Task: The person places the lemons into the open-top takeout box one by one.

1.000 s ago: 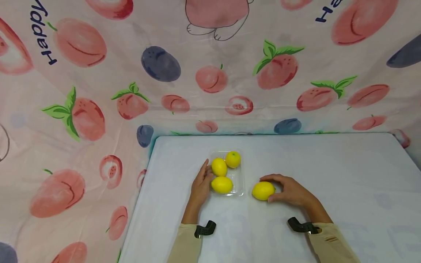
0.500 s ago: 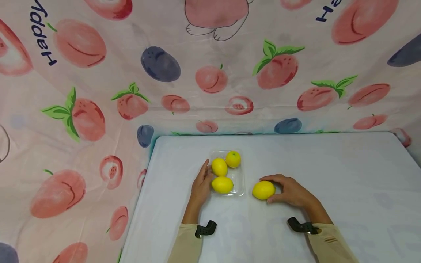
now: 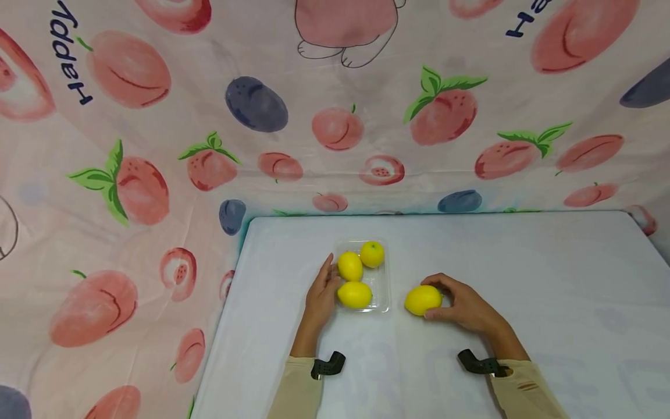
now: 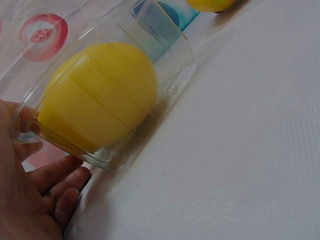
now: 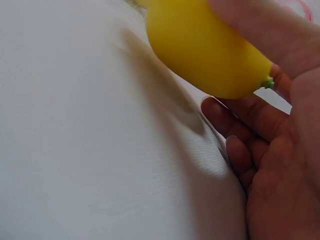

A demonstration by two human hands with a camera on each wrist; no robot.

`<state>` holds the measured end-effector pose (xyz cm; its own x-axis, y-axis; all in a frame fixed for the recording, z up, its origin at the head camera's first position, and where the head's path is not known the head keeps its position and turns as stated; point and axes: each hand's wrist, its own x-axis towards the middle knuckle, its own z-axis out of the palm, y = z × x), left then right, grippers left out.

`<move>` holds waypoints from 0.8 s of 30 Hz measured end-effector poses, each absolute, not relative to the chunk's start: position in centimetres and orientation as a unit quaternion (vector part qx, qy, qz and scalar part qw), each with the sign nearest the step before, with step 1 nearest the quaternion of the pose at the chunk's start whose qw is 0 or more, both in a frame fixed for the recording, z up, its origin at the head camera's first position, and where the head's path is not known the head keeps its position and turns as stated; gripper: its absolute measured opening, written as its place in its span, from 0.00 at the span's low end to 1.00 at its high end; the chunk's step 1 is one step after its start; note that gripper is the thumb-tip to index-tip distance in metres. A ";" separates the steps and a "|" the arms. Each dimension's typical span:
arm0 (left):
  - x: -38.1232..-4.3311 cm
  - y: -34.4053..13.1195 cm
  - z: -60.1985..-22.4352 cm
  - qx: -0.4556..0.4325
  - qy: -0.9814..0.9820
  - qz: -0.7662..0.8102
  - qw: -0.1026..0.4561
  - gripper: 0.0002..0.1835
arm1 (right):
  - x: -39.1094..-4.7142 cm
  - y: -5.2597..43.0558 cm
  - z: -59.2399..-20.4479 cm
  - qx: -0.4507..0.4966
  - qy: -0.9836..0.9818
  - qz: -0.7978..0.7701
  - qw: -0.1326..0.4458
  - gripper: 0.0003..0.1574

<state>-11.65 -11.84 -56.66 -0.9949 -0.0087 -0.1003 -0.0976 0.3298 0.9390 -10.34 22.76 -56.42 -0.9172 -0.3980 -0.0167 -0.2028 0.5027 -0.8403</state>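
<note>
My right hand (image 3: 466, 305) pinches a yellow lemon (image 3: 423, 300) between thumb and fingers, right of a clear plastic tray (image 3: 384, 291). In the right wrist view this lemon (image 5: 200, 50) is held slightly above the white surface, its small green stem end towards the palm. The thumb crosses its upper side; the lower fingers are loosely bent beneath. My left hand (image 3: 320, 297) rests against the tray's left side, fingers extended along it. Three lemons lie in the tray, the nearest lemon (image 3: 355, 295) on its side. Through the tray wall the left wrist view shows a lemon (image 4: 100, 95).
A white-covered table (image 3: 523, 256) lies under both hands. Behind it and along its left side hangs a pink cloth (image 3: 293, 192) printed with fruit. Each wrist carries a black camera mount, the left mount (image 3: 328, 364) and the right mount (image 3: 477, 362).
My right fingers have drawn in round the lemon, which has shifted slightly right and away from me. My left hand, the tray and its lemons have kept their places.
</note>
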 end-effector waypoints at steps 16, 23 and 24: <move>-11.6 -11.7 -56.3 -0.036 0.814 0.578 0.035 0.31 | -10.5 22.2 -56.5 -0.132 0.870 -0.473 0.044 0.37; -11.5 -11.7 -56.3 -0.036 0.812 0.582 0.036 0.30 | -10.4 21.3 -56.2 -0.097 0.883 -0.459 0.007 0.43; -11.5 -11.7 -56.3 -0.037 0.812 0.582 0.037 0.30 | -10.4 21.2 -56.1 -0.087 0.883 -0.461 0.008 0.44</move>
<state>-11.51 -11.67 -56.28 -0.9945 -0.0174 -0.1029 -0.1030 0.3207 0.9416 -10.43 21.17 -56.14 -0.9847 -0.1608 0.0667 -0.1465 0.5593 -0.8159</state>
